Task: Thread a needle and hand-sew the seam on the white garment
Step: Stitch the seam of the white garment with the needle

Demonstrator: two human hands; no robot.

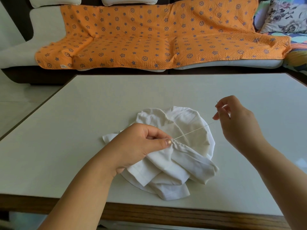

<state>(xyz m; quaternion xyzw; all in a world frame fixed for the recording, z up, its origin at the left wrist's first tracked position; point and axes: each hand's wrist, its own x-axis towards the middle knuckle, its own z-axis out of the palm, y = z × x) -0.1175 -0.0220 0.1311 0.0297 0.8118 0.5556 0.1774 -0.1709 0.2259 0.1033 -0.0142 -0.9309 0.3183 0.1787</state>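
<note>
A: While the white garment [182,165] is heaped in crumpled folds near the middle of the bench [79,117], its puckered edge [180,145] is lifted a little and pinched in the grip of the left hand [141,143].

B: Confirmed. The thumb is laid on top of the fabric, the fingers are curled beneath it, and the cloth is gathered into small folds just beside the thumbnail.

A: And the right hand [235,117] is raised above the bench, out to the right of the garment and clear of it. Its grip is closed on the needle [217,103], which is pinched between thumb and forefinger. Only a dark tip is seen poking up past the fingertips.

B: A thread [194,131] is drawn taut between the two hands. It is seen leaving the puckered edge at the left thumb and slanting up and to the right, over the garment, toward the right hand. Where exactly it meets the needle cannot be told, as that part is hidden by the fingers.

A: The rest of the garment is laid on the bench, folded over itself, with one layered corner pointed toward the near wooden edge [182,214].

B: Beyond the bench, a sofa [44,22] is seen covered by an orange blanket [149,35] printed with blue stars and rings. A floral cushion [285,15] is propped at the sofa's far right end.
</note>
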